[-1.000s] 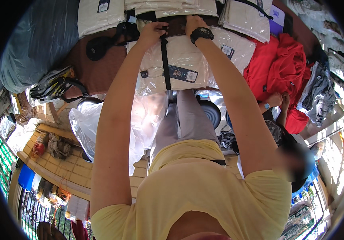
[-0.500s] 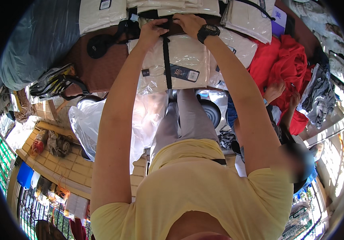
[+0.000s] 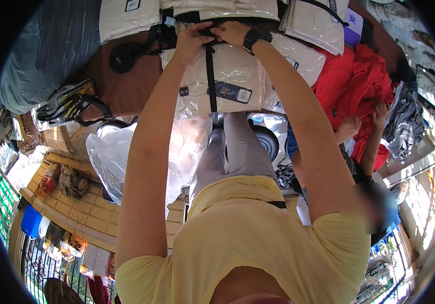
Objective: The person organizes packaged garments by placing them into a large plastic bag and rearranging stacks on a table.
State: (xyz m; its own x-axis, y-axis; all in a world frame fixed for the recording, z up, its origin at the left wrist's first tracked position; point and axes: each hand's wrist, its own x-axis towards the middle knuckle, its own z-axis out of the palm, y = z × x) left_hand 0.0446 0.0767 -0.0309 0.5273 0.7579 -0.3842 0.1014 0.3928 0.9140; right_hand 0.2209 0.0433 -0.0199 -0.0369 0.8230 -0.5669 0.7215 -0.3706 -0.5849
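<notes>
A folded cream garment in a clear plastic bag [image 3: 242, 68], with a dark tag, lies on the brown-covered table in front of me. A narrow black strap [image 3: 211, 81] runs over it from front to back. At its far edge my left hand [image 3: 192, 40] and my right hand [image 3: 232, 33], with a black watch at the wrist, meet fingertip to fingertip. Both are pinched on the black strap, whose far part is mostly hidden by the fingers. To the left lies a roll of black strap [image 3: 122, 59], its loose length trailing toward the bundle's far side.
More bagged cream garments [image 3: 129, 20] line the far side. Another bundle with a strap [image 3: 314, 25] lies right of them. At right, a co-worker's hands [image 3: 349, 129] handle red cloth [image 3: 361, 81]. A backpack-like bag [image 3: 70, 104] and a large dark plastic-wrapped bundle [image 3: 45, 55] sit left.
My right hand has drawn left and slightly down, closer to my left hand. The co-worker's hands have shifted on the red cloth. The bundle has stayed in place.
</notes>
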